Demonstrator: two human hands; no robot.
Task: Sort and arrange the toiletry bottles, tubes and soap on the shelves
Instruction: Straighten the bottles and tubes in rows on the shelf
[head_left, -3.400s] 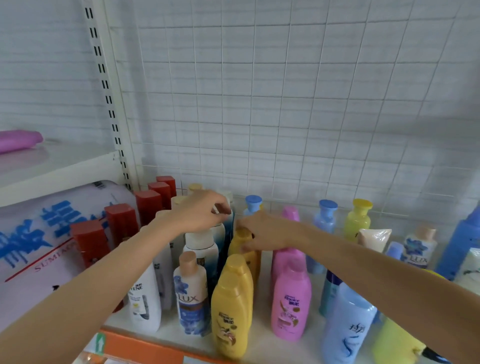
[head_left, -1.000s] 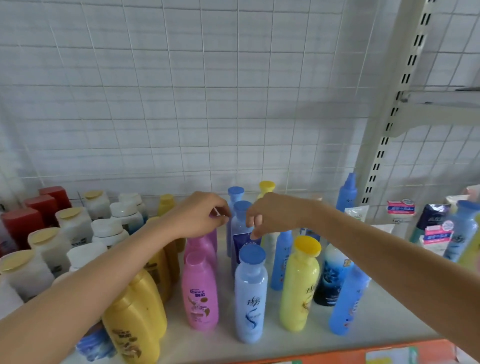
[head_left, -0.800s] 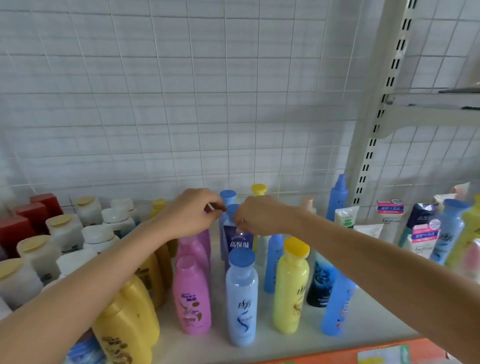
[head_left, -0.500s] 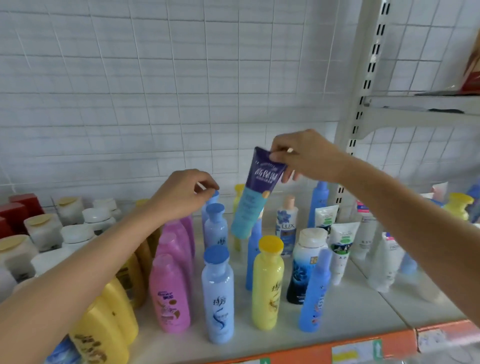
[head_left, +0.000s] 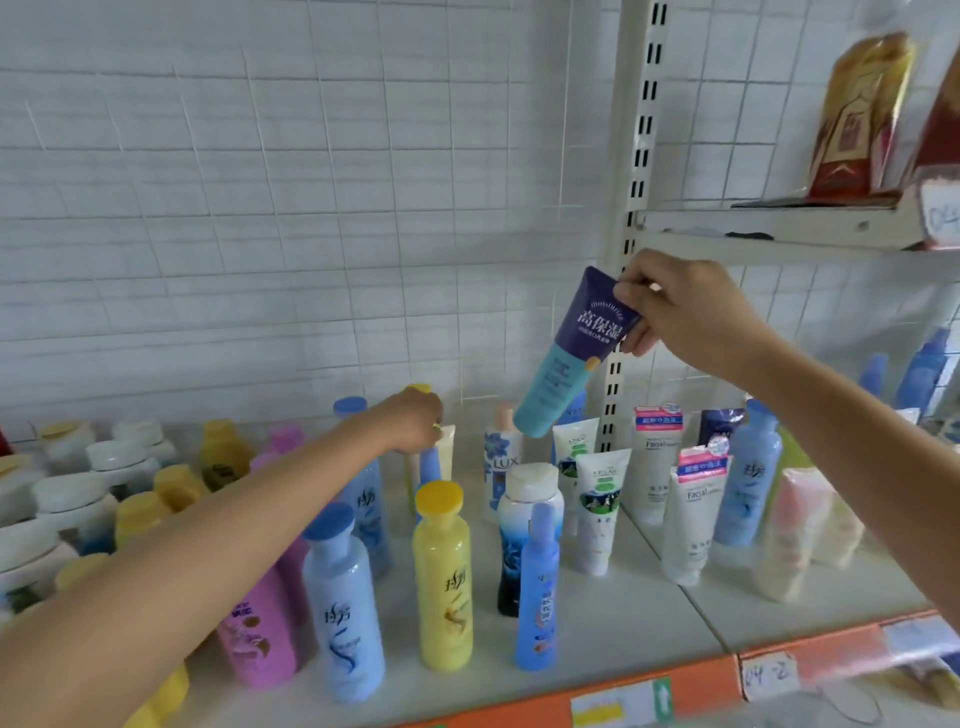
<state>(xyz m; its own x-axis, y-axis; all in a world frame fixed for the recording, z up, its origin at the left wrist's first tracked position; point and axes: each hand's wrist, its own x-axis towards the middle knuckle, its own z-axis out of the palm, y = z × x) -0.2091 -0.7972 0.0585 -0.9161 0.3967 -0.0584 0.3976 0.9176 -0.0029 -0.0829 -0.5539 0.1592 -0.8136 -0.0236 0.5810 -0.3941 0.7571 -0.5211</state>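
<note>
My right hand (head_left: 675, 306) holds a purple and teal tube (head_left: 569, 353) by its crimped end, cap down and tilted, in the air above the shelf (head_left: 634, 613). My left hand (head_left: 413, 421) reaches to the back row with its fingers closed at the top of a cream tube (head_left: 445, 447). At the front stand a pink bottle (head_left: 260, 639), a pale blue bottle (head_left: 345, 608), a yellow bottle (head_left: 444, 577) and a slim blue bottle (head_left: 537, 587). White facial tubes (head_left: 691, 514) stand to the right of the upright post (head_left: 631, 208).
White-capped jars (head_left: 72, 499) and yellow bottles (head_left: 140, 514) crowd the left side. An upper shelf (head_left: 779, 228) at the right carries red and gold packets (head_left: 862, 114). A wire grid (head_left: 311, 208) backs the shelves. An orange price strip (head_left: 623, 696) runs along the front edge.
My right hand has lifted the purple and teal tube out of the bottles and carried it right, toward the post. My left hand has reached further right along the back row.
</note>
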